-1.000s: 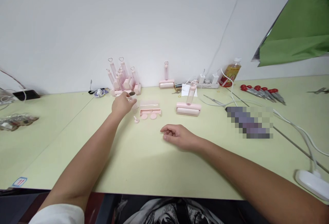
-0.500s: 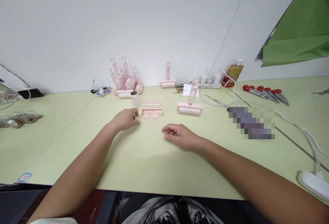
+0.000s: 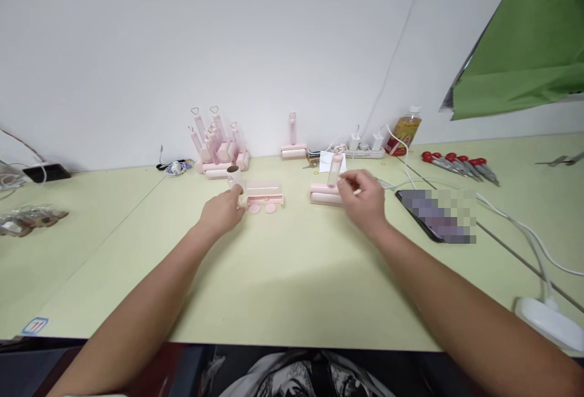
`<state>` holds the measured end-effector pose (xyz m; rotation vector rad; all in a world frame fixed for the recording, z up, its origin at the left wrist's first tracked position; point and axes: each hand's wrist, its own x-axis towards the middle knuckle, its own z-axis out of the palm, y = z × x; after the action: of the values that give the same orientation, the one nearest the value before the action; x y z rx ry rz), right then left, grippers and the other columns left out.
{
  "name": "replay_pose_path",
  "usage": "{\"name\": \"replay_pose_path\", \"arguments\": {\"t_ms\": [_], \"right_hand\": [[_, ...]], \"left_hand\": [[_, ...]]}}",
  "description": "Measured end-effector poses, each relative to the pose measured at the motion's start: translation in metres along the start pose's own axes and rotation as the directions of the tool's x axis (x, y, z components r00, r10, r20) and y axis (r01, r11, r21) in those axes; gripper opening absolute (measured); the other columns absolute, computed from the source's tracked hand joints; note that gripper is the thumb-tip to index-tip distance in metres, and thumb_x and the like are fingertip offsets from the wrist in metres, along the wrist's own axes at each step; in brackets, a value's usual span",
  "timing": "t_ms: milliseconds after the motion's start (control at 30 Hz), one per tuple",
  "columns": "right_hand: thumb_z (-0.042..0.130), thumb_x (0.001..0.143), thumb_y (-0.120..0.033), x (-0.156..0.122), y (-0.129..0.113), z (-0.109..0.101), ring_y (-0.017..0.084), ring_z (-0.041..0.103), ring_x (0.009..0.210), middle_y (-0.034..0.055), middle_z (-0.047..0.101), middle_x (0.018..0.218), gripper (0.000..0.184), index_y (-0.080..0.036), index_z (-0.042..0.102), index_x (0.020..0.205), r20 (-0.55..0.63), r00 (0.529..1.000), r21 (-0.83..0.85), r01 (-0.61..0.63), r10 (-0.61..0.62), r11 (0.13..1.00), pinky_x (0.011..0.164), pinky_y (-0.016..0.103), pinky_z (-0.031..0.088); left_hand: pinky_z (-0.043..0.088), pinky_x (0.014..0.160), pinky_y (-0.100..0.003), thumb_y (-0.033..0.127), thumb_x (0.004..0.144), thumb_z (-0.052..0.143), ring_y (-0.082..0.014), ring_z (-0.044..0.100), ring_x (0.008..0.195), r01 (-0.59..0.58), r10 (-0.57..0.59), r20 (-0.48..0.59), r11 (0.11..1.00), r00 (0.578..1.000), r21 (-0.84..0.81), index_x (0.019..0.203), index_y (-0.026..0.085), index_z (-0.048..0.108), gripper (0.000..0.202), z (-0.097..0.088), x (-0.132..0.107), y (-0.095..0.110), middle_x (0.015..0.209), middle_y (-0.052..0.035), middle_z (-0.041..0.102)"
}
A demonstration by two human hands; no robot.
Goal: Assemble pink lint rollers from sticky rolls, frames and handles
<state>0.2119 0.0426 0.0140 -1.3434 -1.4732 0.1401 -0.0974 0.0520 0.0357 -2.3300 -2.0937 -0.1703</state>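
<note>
My left hand (image 3: 222, 210) is low over the table with fingers loosely curled and apart, just in front of an upright paper-core roll (image 3: 234, 177). Close to its fingertips lie a pink roller housing (image 3: 265, 200), two pink round caps (image 3: 271, 208) and a clear cover (image 3: 263, 187). Beside the handle of a pink lint roller (image 3: 325, 195) is my right hand (image 3: 365, 197), its thumb and index finger parted near the clear handle (image 3: 334, 170). Whether they touch it I cannot tell. The hand hides the roller's right end.
Several pink lint rollers (image 3: 219, 148) stand together by the wall, with another roller (image 3: 293, 151) farther right. A phone (image 3: 420, 214), white cables, a power strip (image 3: 369, 154), a drink bottle (image 3: 404, 131) and red-handled tools (image 3: 460, 165) occupy the right side.
My right hand has moved forward and right to the lint roller's handle. My left hand has shifted slightly, staying near the roll and loose parts. The whole view has turned a little right.
</note>
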Motion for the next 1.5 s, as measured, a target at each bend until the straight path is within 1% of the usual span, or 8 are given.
{"name": "replay_pose_path", "arguments": {"t_ms": [267,467,667,833,933,1167,1333,1500], "right_hand": [[0.069,0.068,-0.038,0.021,0.055,-0.003,0.024,0.057,0.093,0.0075,0.062,0.106,0.044,-0.019,0.063,0.107,0.467,0.872,-0.185,-0.062,0.143,0.981,0.080,0.033,0.043],[0.069,0.069,-0.033,0.013,0.022,-0.008,0.021,0.057,0.083,0.0048,0.060,0.097,0.032,-0.020,0.062,0.097,0.438,0.895,0.074,0.061,-0.087,0.995,0.073,0.031,0.044],[0.068,0.071,-0.027,-0.012,-0.025,-0.013,0.024,0.057,0.096,0.0078,0.062,0.107,0.044,-0.024,0.059,0.114,0.596,0.703,0.300,0.254,-0.389,0.919,0.085,0.036,0.044],[0.072,0.073,-0.046,-0.031,-0.024,0.007,0.026,0.055,0.110,0.0118,0.054,0.124,0.076,-0.025,0.038,0.137,0.497,0.837,0.496,-0.058,-0.228,0.866,0.092,0.038,0.045],[0.071,0.071,-0.058,-0.039,-0.022,0.020,0.027,0.059,0.106,0.0125,0.060,0.117,0.080,-0.021,0.038,0.134,0.630,0.759,0.578,-0.315,-0.167,0.753,0.088,0.039,0.048],[0.066,0.076,-0.056,-0.033,-0.022,0.024,0.027,0.059,0.107,0.0134,0.061,0.121,0.067,-0.020,0.044,0.128,0.611,0.786,0.550,-0.336,-0.094,0.765,0.087,0.040,0.048],[0.061,0.080,-0.039,-0.012,0.000,0.019,0.028,0.056,0.106,0.0100,0.062,0.120,0.057,-0.023,0.048,0.134,0.595,0.803,0.008,-0.038,0.026,0.999,0.087,0.041,0.045],[0.057,0.081,-0.034,-0.011,0.007,0.030,0.034,0.051,0.105,0.0159,0.062,0.112,0.054,-0.016,0.054,0.132,0.588,0.806,-0.388,0.203,0.072,0.899,0.086,0.042,0.041]], "left_hand": [[0.036,0.058,-0.029,0.041,0.086,0.051,-0.0216,0.061,0.077,-0.189,0.172,-0.090,0.952,0.981,-0.240,0.105,0.023,0.057,0.027,-0.022,-0.018,0.051,0.094,-0.0049,0.067],[0.041,0.063,-0.028,0.053,0.083,0.056,-0.0191,0.060,0.076,-0.252,0.206,-0.145,0.796,0.968,-0.551,0.121,0.021,0.056,0.049,-0.014,-0.022,0.074,0.089,-0.0044,0.065],[0.040,0.055,-0.026,0.052,0.075,0.066,-0.0160,0.058,0.066,-0.216,0.284,-0.073,0.515,0.956,-0.830,0.093,0.020,0.071,0.037,-0.007,-0.031,0.084,0.076,-0.0033,0.065],[0.031,0.042,-0.021,0.047,0.074,0.068,-0.0085,0.045,0.045,-0.075,0.139,-0.054,0.151,0.989,-0.986,0.073,0.018,0.063,0.030,0.008,-0.032,0.081,0.055,0.0024,0.053],[0.025,0.036,-0.020,0.050,0.075,0.067,-0.0068,0.042,0.038,-0.016,0.125,-0.022,-0.051,0.992,-0.999,0.080,0.018,0.061,0.034,0.016,-0.033,0.083,0.054,0.0047,0.049],[0.028,0.036,-0.021,0.055,0.077,0.063,-0.0066,0.042,0.037,-0.189,-0.176,-0.171,-0.090,0.969,-0.978,0.072,0.017,0.061,0.038,0.016,-0.026,0.078,0.051,0.0030,0.052],[0.025,0.035,-0.020,0.057,0.078,0.058,-0.0062,0.038,0.035,-0.281,-0.470,-0.179,-0.155,0.864,-0.947,0.060,0.018,0.051,0.044,0.004,-0.007,0.050,0.045,0.0041,0.046],[0.022,0.034,-0.020,0.057,0.077,0.060,-0.0052,0.037,0.034,-0.319,-0.553,-0.172,-0.182,0.815,-0.930,0.055,0.018,0.047,0.046,0.000,0.002,0.036,0.044,0.0050,0.044]]}}
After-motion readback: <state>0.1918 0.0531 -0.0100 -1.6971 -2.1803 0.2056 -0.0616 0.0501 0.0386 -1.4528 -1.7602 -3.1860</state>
